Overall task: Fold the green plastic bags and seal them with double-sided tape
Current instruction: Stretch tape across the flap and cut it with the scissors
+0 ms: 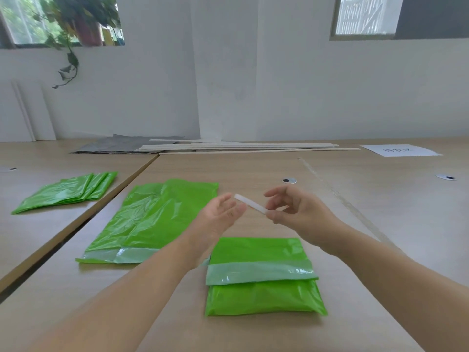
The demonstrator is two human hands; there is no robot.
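Plant (68,26) hangs at 11 o'clock by a window, with white boards (25,115) leaning on the wall under it. A stack (66,193) of folded green bags lies at 9 o'clock on the left table (30,240). A grey sheet (121,144) lies flat near the wall, at 12 o'clock from the stack. Flat bags (152,219) are spread unfolded on the main table (253,168), just left of centre, with a pale band along their near edge.

Left hand (220,214) is raised above the table at centre, palm up, fingers relaxed and loosely spread, gripping nothing. Its fingertips are at the far end of the strip (250,204); cannot tell if they touch it. The strip is white and narrow, held in the air between both hands and slanting from 10 to 4 o'clock.

Folded bag (264,275) lies on the table at 6 o'clock from the hands, its pale flap across the middle, near the flat bags but apart from them.

Right hand (299,212) pinches the strip's near end between thumb and forefinger, other fingers curled loosely above.

Slats (241,147) lie in a bundle at 12 o'clock along the far table edge. A grommet (288,180) sits just beyond the right hand. Paper (401,150) with blurred writing lies at 2 o'clock.
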